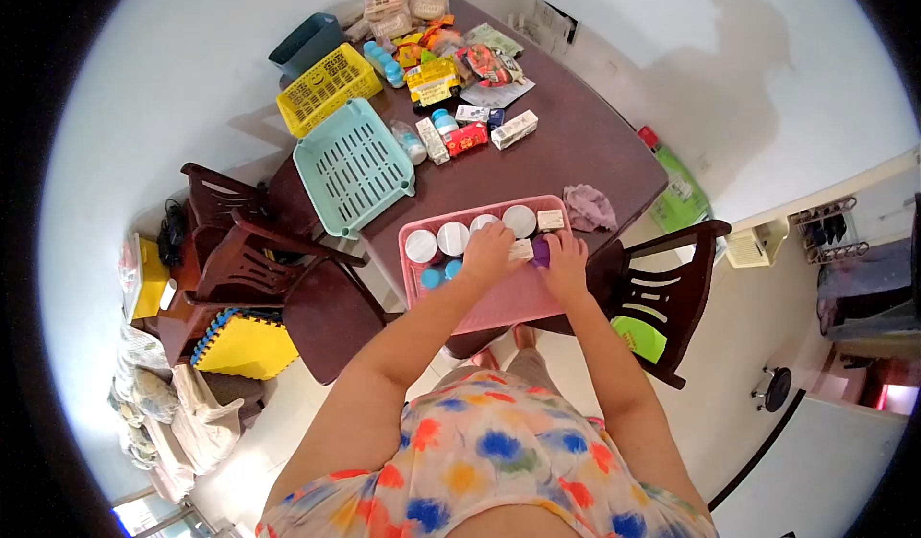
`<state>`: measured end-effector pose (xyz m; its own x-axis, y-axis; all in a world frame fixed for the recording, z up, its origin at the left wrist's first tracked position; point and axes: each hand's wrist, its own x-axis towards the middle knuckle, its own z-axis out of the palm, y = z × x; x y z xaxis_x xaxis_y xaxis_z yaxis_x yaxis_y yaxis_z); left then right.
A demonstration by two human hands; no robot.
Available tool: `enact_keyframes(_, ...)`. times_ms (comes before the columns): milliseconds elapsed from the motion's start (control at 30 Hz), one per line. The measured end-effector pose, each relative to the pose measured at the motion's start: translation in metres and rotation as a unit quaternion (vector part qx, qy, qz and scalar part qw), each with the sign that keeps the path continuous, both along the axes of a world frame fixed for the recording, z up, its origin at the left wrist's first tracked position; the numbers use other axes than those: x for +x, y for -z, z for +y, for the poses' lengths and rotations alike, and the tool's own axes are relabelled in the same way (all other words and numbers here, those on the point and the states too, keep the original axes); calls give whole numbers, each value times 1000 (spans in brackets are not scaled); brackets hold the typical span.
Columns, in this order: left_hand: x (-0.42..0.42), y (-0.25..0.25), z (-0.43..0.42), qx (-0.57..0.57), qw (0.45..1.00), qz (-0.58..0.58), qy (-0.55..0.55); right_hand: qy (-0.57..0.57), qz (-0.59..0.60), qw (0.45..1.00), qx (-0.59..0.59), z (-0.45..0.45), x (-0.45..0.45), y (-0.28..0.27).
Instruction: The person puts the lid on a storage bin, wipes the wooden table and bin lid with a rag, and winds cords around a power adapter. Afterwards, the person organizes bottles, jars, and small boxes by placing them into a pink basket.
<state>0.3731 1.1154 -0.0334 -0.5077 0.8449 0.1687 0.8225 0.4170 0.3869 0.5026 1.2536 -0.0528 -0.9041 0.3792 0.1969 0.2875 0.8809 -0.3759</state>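
Note:
A pink basket [414,234] sits at the near edge of the dark table. Along its far side stand several white-lidded jars [421,246], with a small box [550,220] in the far right corner. Blue-capped bottles [432,278] lie toward its left. My left hand [491,252] reaches into the basket, its curled fingers closed at a small white box [521,250]. Close by on the right, my right hand [566,262] has its fingers around a purple object [541,253], mostly covered by the hand.
A mint slotted basket [353,166], a yellow basket [328,88] and a dark bin [307,45] line the left side. Boxes [515,129], bottles and snack packets [434,82] crowd the far end. A purple cloth [589,208] lies right of the pink basket. Chairs [662,298] flank the table.

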Motion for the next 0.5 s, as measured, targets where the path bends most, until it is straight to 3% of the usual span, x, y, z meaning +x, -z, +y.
enact_keyframes(267,12,-3,-6,21,998,-27,-47,17,-1,999,46,-4,3,-9)
enact_keyframes(500,11,-4,-11,36,998,-50,-15,-16,-10,1000,14,-1,1,-29)
